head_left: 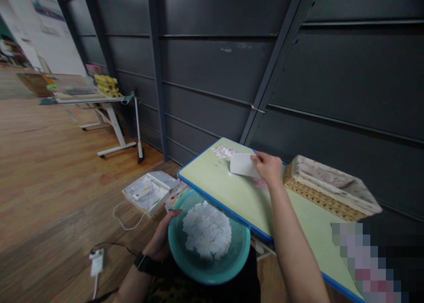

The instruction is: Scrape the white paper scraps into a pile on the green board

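My left hand (164, 234) grips the left rim of a teal plastic colander (243, 245) resting over my lap. Inside it lies a heap of small white paper scraps (207, 230). With fingers pinched on its right edge, my right hand (268, 165) holds a white card (243, 164) above the pale green tabletop (205, 166). Just behind the card's left end sits a small pile of white and pinkish paper scraps (222, 151), partly hidden by it. The underside of my right hand's grip is not visible.
A cloth-lined wicker basket (324, 199) stands at the table's right. On the floor to the left are an open white box (145, 192) with a cable and a power strip (96, 262). A dark panelled wall (212, 64) rises behind the table.
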A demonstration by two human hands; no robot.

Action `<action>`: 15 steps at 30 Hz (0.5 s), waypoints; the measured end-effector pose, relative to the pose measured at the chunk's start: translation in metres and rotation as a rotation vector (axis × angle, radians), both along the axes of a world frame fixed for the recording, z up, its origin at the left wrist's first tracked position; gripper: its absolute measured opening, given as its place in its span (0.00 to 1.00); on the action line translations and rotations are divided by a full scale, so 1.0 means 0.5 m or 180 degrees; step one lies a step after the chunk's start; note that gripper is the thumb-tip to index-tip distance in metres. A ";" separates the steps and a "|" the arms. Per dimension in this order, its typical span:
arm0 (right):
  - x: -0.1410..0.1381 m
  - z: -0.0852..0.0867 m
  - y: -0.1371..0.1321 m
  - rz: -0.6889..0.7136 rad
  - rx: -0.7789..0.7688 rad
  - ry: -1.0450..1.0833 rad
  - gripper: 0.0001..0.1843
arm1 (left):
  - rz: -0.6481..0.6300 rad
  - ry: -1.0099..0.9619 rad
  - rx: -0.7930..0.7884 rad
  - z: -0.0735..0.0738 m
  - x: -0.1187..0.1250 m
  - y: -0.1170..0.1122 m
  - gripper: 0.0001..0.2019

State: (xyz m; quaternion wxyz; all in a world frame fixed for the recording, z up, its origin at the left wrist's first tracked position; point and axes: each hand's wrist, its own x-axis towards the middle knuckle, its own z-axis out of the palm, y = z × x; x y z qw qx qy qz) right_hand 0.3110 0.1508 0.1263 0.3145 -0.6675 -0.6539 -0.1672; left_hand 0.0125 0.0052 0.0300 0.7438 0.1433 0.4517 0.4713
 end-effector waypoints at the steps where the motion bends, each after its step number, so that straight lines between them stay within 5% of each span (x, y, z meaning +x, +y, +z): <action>1: 0.004 0.000 0.002 0.0002 -0.0011 0.0076 0.17 | -0.0013 0.0029 0.0007 -0.001 0.001 0.001 0.08; 8: 0.026 0.002 0.011 0.0312 -0.0420 0.0594 0.17 | 0.0011 0.0214 -0.0014 0.002 0.003 0.000 0.09; 15: 0.000 -0.019 0.014 0.1624 -0.1456 0.1691 0.18 | 0.0057 0.0058 0.0031 0.001 0.000 0.002 0.08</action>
